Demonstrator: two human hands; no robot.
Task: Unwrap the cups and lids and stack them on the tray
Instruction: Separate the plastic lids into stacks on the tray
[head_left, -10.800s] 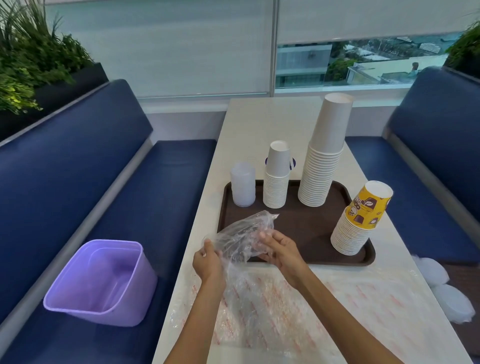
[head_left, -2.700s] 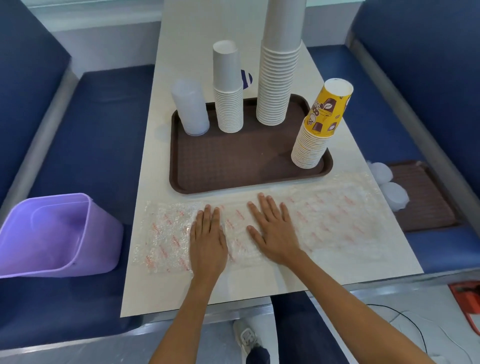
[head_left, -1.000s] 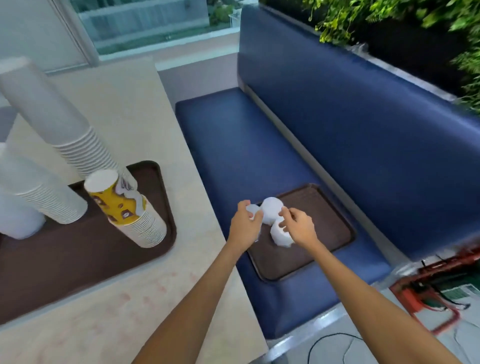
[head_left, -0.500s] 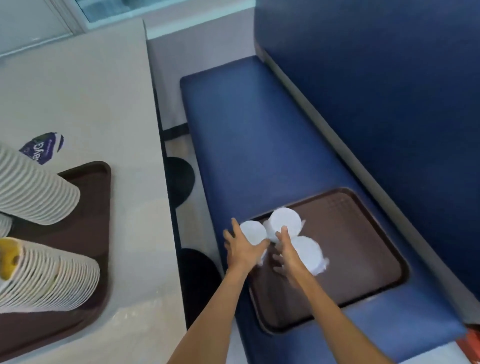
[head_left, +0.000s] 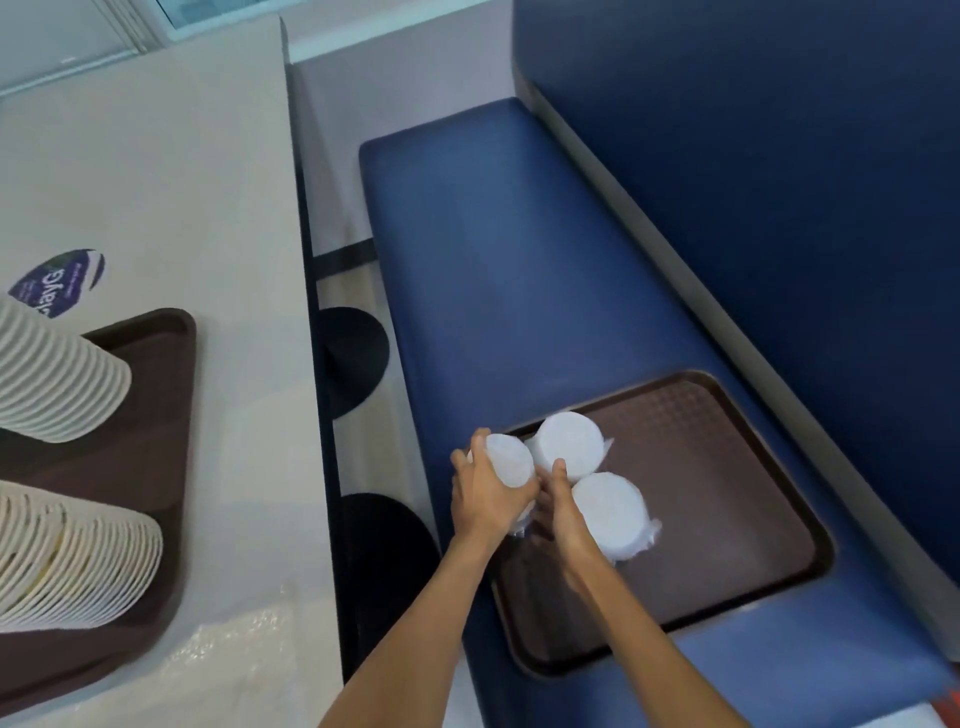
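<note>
Three white wrapped stacks of lids stand close together on a brown tray (head_left: 727, 493) that lies on the blue bench seat. My left hand (head_left: 485, 493) grips the leftmost wrapped stack (head_left: 509, 460) from its left side. My right hand (head_left: 563, 512) reaches between the stacks, its fingers against the middle stack (head_left: 569, 447) and beside the nearest stack (head_left: 613, 512); its grip is partly hidden. On the table at the left, a second brown tray (head_left: 156, 415) carries stacks of white paper cups (head_left: 57, 384), seen only in part.
The blue bench backrest (head_left: 753, 182) rises on the right. The table edge (head_left: 311, 312) runs between the table and the bench, with black table bases (head_left: 353, 358) below. Flattened clear wrap (head_left: 223, 654) lies on the table near its front edge.
I have turned from the table to the bench. Both hands moved from lying flat on the plastic wrap to the wrapped lid stacks; the left hand now closes around the leftmost one.
</note>
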